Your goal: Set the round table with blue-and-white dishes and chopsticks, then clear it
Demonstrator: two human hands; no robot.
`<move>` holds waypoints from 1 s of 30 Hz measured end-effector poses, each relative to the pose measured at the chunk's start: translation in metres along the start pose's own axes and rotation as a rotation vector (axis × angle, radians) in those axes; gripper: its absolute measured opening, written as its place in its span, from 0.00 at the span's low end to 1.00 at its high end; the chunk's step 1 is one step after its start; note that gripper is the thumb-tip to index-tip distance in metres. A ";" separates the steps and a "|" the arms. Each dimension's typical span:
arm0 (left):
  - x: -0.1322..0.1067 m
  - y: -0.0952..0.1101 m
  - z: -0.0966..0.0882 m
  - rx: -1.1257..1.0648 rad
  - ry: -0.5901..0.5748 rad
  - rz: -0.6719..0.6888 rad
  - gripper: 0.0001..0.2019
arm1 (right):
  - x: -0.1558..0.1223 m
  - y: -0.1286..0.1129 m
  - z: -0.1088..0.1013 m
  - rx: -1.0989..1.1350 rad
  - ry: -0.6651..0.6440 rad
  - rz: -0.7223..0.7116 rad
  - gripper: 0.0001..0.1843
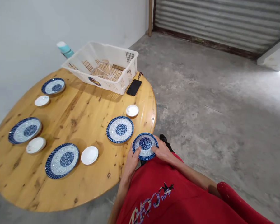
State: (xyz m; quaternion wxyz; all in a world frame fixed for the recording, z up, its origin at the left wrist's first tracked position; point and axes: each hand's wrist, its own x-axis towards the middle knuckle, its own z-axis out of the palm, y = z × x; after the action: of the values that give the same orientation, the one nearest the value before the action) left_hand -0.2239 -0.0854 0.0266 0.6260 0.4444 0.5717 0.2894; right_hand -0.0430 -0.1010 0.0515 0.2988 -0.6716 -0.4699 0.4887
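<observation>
A blue-and-white patterned plate [145,143] is held in front of my red shirt, just off the table's right edge. My left hand [134,157] grips its left side with the thumb over the rim. On the opposite side, my right hand [162,150] clasps it with the thumb on top; the other fingers of both hands are hidden beneath. Closest to the held plate, a second blue-and-white plate [120,129] lies on the wooden table. Just beyond that sits a small white bowl [132,110].
Around the round wooden table [102,180] lie more patterned plates [62,161] and small white bowls [89,155]. A white plastic basket [107,81] stands at the back with a black phone [134,87] beside it. A turquoise bottle [65,49] is behind the basket.
</observation>
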 end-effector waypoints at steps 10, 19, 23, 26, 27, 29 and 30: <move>0.082 0.064 0.149 -0.017 0.021 0.014 0.27 | 0.066 0.040 -0.155 0.073 0.023 -0.014 0.35; 0.126 0.096 0.242 -0.055 0.047 0.073 0.34 | 0.130 0.047 -0.265 0.092 -0.078 0.008 0.36; 0.127 0.105 0.242 -0.070 0.157 -0.001 0.34 | 0.154 0.037 -0.267 0.112 -0.231 0.027 0.39; 0.134 0.118 0.234 -0.100 0.243 -0.034 0.32 | 0.175 0.025 -0.262 0.146 -0.370 0.098 0.42; 0.139 0.124 0.231 -0.114 0.255 -0.029 0.32 | 0.183 0.020 -0.261 0.156 -0.397 0.111 0.43; 0.150 0.135 0.224 -0.130 0.275 -0.003 0.30 | 0.200 0.006 -0.259 0.153 -0.425 0.113 0.44; 0.158 0.141 0.220 -0.134 0.295 0.010 0.30 | 0.209 -0.003 -0.259 0.138 -0.425 0.106 0.43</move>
State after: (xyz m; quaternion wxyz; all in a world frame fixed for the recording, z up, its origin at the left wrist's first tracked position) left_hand 0.0386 0.0642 0.0691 0.5621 0.3571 0.6346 0.3921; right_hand 0.2156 0.1082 0.0640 0.2123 -0.5551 -0.4519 0.6653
